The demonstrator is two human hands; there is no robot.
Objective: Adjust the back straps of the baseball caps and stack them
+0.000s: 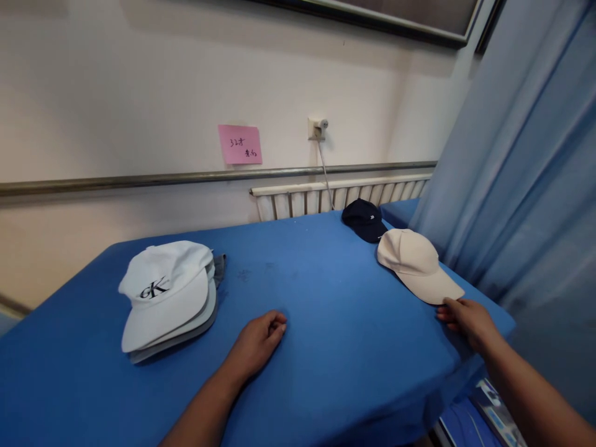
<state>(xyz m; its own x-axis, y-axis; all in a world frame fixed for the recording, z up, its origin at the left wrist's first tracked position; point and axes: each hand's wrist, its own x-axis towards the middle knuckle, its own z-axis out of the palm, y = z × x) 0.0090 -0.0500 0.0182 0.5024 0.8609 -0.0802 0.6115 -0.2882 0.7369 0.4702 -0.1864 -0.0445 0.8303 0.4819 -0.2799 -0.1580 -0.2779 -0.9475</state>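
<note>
Blue counter (pixel 335 335), stack of caps (pixel 174 298) at nine o'clock, two caps unstacked
Beige cap (pixel 412 257) at two, navy cap (pixel 363 218) at one; the right hand (pixel 467 318), forearm from four, pinches the beige brim, while the left hand (pixel 257 343), forearm from seven, curls its fingers together, apparently empty.

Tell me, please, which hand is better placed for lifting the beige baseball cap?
Right, I judge: the right hand touches the beige baseball cap at its brim. The left hand is apart from it, loosely curled, nearer the stack of caps.
</note>
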